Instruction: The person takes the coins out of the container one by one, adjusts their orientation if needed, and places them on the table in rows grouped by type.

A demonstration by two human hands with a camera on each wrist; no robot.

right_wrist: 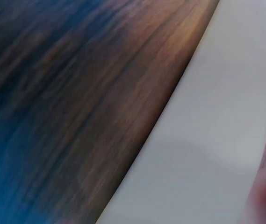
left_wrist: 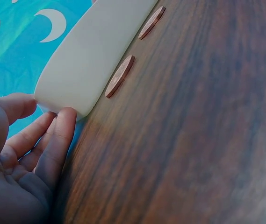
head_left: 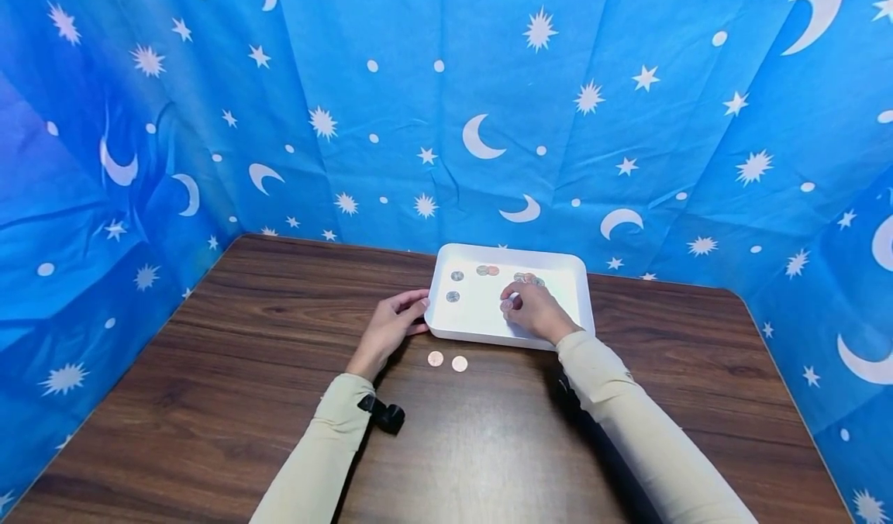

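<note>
Steadying the white tray (head_left: pixel 481 336) at its left end, the left hand (head_left: pixel 387 324) grips lightly, thumb at the rim and fingers against the outside. Over the tray's floor, the right hand (head_left: pixel 536 309) has thumb and fingers narrowed on what looks like a held coin (head_left: pixel 506 305), not yet let go! Toward the tray's left sit two silver coins (head_left: pixel 453 297); near its back, an overlapping pair (head_left: pixel 483 270); toward its back right, a bunched group (head_left: pixel 539 282). Just outside its front wall lie two copper coins (head_left: pixel 436 359). My call: most coins are in, these two remain out.
</note>
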